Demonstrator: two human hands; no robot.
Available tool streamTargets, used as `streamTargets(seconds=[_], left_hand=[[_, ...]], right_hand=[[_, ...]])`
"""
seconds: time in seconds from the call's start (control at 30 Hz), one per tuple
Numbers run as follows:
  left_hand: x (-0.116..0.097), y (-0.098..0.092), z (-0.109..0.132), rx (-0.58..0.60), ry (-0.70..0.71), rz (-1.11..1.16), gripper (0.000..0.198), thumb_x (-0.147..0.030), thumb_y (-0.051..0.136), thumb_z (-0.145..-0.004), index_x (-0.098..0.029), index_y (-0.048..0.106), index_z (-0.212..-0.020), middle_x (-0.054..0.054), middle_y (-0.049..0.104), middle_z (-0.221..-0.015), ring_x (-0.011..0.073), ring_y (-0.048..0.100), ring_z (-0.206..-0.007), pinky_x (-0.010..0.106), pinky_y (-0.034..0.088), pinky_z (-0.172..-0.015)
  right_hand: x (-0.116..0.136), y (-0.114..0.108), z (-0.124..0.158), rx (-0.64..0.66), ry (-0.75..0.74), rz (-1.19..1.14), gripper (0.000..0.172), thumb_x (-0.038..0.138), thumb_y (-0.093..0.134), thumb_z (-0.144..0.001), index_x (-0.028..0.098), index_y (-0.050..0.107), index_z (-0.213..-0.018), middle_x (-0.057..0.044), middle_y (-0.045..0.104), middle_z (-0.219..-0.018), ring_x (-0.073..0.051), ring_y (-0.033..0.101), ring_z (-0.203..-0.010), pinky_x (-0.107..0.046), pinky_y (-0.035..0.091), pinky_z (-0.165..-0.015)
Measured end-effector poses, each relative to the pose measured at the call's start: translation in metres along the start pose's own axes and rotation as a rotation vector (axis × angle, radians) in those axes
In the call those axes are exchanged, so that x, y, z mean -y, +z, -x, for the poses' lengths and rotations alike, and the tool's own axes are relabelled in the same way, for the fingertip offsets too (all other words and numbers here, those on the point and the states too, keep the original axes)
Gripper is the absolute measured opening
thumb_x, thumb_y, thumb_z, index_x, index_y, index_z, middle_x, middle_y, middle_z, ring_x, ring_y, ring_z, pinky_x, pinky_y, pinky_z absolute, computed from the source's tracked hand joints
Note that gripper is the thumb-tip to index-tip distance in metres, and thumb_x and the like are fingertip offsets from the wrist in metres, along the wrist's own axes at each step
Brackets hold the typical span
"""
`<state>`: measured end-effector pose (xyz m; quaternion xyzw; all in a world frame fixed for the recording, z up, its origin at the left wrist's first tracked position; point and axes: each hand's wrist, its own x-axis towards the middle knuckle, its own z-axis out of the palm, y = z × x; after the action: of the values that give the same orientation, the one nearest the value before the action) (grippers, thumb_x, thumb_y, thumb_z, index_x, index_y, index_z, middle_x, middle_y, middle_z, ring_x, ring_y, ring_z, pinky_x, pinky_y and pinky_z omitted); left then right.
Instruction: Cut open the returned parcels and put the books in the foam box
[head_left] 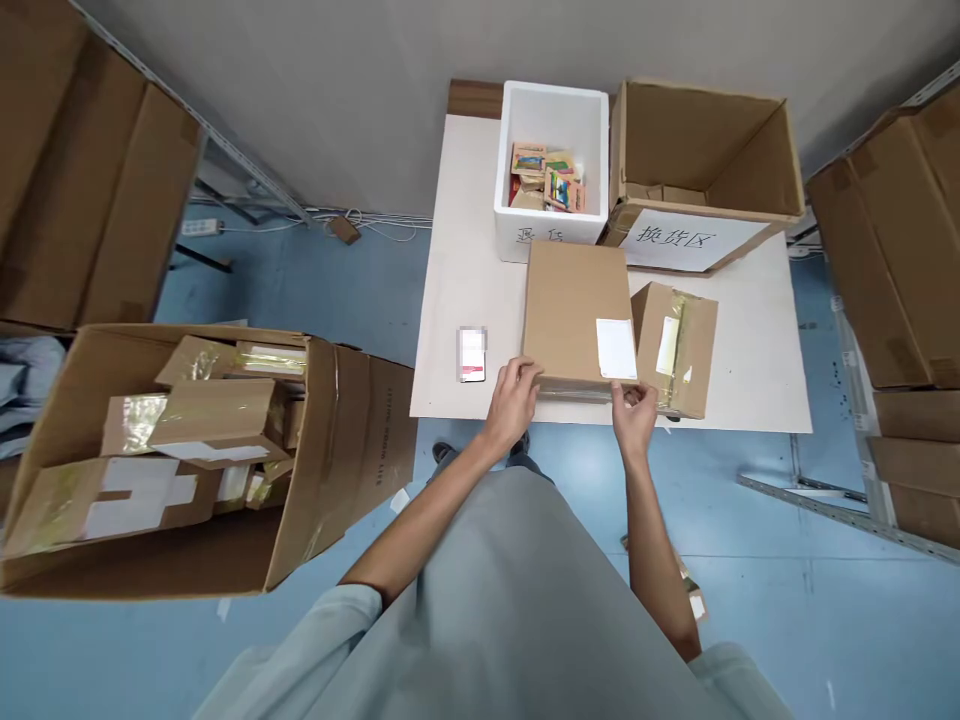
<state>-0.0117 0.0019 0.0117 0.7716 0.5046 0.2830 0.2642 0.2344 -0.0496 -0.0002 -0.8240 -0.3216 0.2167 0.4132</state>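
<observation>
On the white rectangular table (757,370) lies the large brown cardboard box (577,300), gripped at its near edge by left hand (513,402) and right hand (634,420); it looks closed and labelled; its handling seems unfinished.

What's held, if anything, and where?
The large cardboard box, at its near edge: left hand by the left corner, right hand by the right.

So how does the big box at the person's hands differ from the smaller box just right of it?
The large box looks bigger than the small box. The large box's label sits at its near right corner; the small box's label lies along a shiny tape strip. Both are brown cardboard with pale labels.
</observation>
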Motion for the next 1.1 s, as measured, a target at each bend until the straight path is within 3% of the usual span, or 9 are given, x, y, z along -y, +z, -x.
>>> streamTargets(seconds=[0.13, 0.23, 0.33, 0.5, 0.67, 0.83, 1.1], left_hand=[[0.014, 0.008, 0.019, 0.224, 0.015, 0.062, 0.034, -0.008, 0.056, -0.107, -0.024, 0.074, -0.130, 0.010, 0.072, -0.131, 0.0269, 0.071, -0.122, 0.045, 0.064, -0.107], [0.026, -0.007, 0.043, 0.191, -0.052, 0.065, 0.032, -0.014, 0.055, -0.110, -0.023, 0.074, -0.134, 0.012, 0.074, -0.132, 0.0276, 0.072, -0.124, 0.046, 0.064, -0.108], [0.039, -0.030, 0.067, 0.108, -0.145, 0.065, 0.030, -0.016, 0.057, -0.109, -0.023, 0.076, -0.132, 0.012, 0.075, -0.130, 0.0274, 0.073, -0.123, 0.047, 0.064, -0.109], [0.073, -0.078, 0.105, -0.073, -0.308, 0.067, 0.035, -0.012, 0.053, -0.107, -0.022, 0.077, -0.130, 0.010, 0.077, -0.123, 0.0248, 0.074, -0.118, 0.042, 0.063, -0.106], [0.117, -0.140, 0.160, -0.310, -0.505, 0.082, 0.040, -0.010, 0.051, -0.104, -0.023, 0.079, -0.130, 0.010, 0.076, -0.125, 0.0206, 0.074, -0.105, 0.034, 0.063, -0.093], [0.170, -0.211, 0.237, -0.507, -0.702, 0.114, 0.041, -0.008, 0.053, -0.100, -0.022, 0.080, -0.126, 0.008, 0.076, -0.125, 0.0165, 0.071, -0.091, 0.029, 0.061, -0.087], [0.249, -0.316, 0.367, -0.767, -0.987, 0.183, 0.041, -0.007, 0.054, -0.093, -0.021, 0.081, -0.121, 0.008, 0.077, -0.123, 0.0165, 0.070, -0.086, 0.030, 0.060, -0.085]], right_hand=[[-0.014, -0.009, -0.005, -0.023, -0.194, 0.099, 0.047, 0.063, 0.061, -0.097, 0.020, 0.065, -0.115, -0.024, 0.072, -0.135, -0.036, 0.070, -0.125, -0.059, 0.056, -0.113], [0.000, 0.000, 0.003, 0.012, -0.330, 0.072, 0.039, 0.053, 0.061, -0.102, 0.021, 0.069, -0.123, -0.021, 0.072, -0.139, -0.036, 0.066, -0.135, -0.058, 0.055, -0.113], [0.026, 0.026, 0.016, 0.150, -0.396, 0.009, 0.034, 0.048, 0.061, -0.104, 0.022, 0.073, -0.121, -0.018, 0.075, -0.131, -0.035, 0.070, -0.130, -0.058, 0.057, -0.112], [0.073, 0.090, 0.058, 0.428, -0.491, -0.019, 0.033, 0.049, 0.059, -0.106, 0.022, 0.077, -0.114, -0.015, 0.080, -0.122, -0.031, 0.074, -0.118, -0.053, 0.060, -0.107], [0.118, 0.161, 0.130, 0.740, -0.595, 0.009, 0.035, 0.050, 0.058, -0.107, 0.023, 0.078, -0.117, -0.014, 0.082, -0.123, -0.031, 0.076, -0.116, -0.054, 0.061, -0.105], [0.160, 0.239, 0.219, 0.963, -0.679, 0.058, 0.037, 0.053, 0.060, -0.106, 0.023, 0.079, -0.114, -0.014, 0.083, -0.119, -0.031, 0.077, -0.112, -0.054, 0.063, -0.103], [0.213, 0.371, 0.357, 1.187, -0.785, 0.134, 0.041, 0.056, 0.060, -0.103, 0.021, 0.080, -0.110, -0.015, 0.084, -0.112, -0.031, 0.080, -0.101, -0.053, 0.064, -0.100]])
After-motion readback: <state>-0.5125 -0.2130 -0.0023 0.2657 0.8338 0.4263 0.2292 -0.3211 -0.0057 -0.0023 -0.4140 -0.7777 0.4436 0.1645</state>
